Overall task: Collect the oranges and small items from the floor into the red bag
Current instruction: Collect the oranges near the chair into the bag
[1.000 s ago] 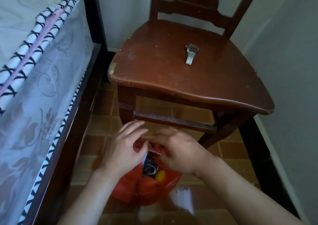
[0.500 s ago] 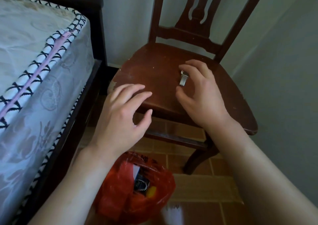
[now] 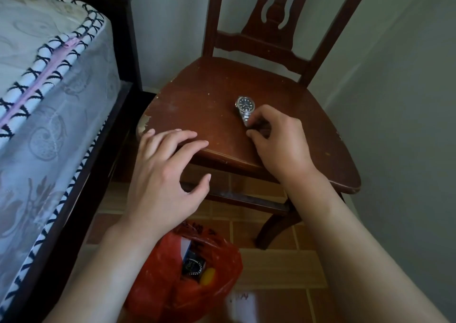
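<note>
A narrow corner: bed (image 3: 49, 105) at left, wooden chair (image 3: 202, 105) against the wall, tiled floor below. The left hand (image 3: 162, 174) hovers open-fingered at the seat's front edge. The right hand (image 3: 278, 140) pinches the band of the watch (image 3: 244, 105), steel with a dark dial; gripped so thinly, it could slip. The bag (image 3: 158, 288) gapes, slack, on the floor.

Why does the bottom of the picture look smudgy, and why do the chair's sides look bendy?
In the head view, the floor beside the red bag is smeared by blur and a pale glare; the wide lens leans the chair posts outward; the light is dim, yet the watch looks sharp.
</note>
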The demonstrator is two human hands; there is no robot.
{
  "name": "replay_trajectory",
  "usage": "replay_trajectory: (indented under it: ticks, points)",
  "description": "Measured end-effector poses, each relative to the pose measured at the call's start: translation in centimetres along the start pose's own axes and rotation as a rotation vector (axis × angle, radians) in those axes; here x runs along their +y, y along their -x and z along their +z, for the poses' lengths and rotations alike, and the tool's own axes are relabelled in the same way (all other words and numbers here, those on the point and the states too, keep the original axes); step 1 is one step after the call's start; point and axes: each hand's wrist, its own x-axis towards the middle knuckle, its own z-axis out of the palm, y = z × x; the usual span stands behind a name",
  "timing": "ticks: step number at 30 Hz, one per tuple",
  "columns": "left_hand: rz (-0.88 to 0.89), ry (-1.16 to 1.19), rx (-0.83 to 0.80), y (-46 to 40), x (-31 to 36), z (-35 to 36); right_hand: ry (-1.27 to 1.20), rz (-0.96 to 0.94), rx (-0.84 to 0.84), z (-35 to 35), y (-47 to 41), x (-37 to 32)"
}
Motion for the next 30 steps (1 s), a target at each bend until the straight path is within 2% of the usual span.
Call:
replay_trajectory:
  ticks: [4, 8, 11, 14, 17, 22, 24, 27, 30]
  points:
    - [-0.018, 0.070, 0.014, 0.6, 0.2, 0.1, -0.031, -0.024, 0.005, -0.7, 3.3, -0.3]
    - [-0.040, 0.235, 0.068, 1.9, 1.7, -0.2, -0.066, -0.269, 0.099, -0.9, 7.2, -0.7]
    - [0.007, 0.247, 0.082, 3.1, 2.7, -0.4, -0.163, -0.394, 0.134, -0.8, 10.4, -1.8]
    - [0.069, 0.223, 0.083, 4.1, 3.0, 0.1, -0.241, -0.449, 0.118, -1.1, 11.7, -3.0]
    - [0.100, 0.306, 0.086, 5.1, 2.9, 1.1, -0.306, -0.478, 0.048, -0.6, 12.2, -3.6]
    - [0.023, 0.355, -0.049, 6.7, 1.3, 2.6, -0.371, -0.440, -0.052, 0.9, 12.7, -1.4]
    - [-0.070, 0.366, -0.108, 7.4, 0.9, 3.6, -0.393, -0.403, -0.114, 1.5, 12.5, -0.3]
    - [-0.181, 0.355, -0.177, 8.8, 0.0, 5.6, -0.392, -0.296, -0.290, 2.6, 12.3, 1.7]
    - [-0.200, 0.334, -0.235, 10.1, -0.7, 7.4, -0.346, -0.140, -0.474, 4.7, 12.5, 3.9]
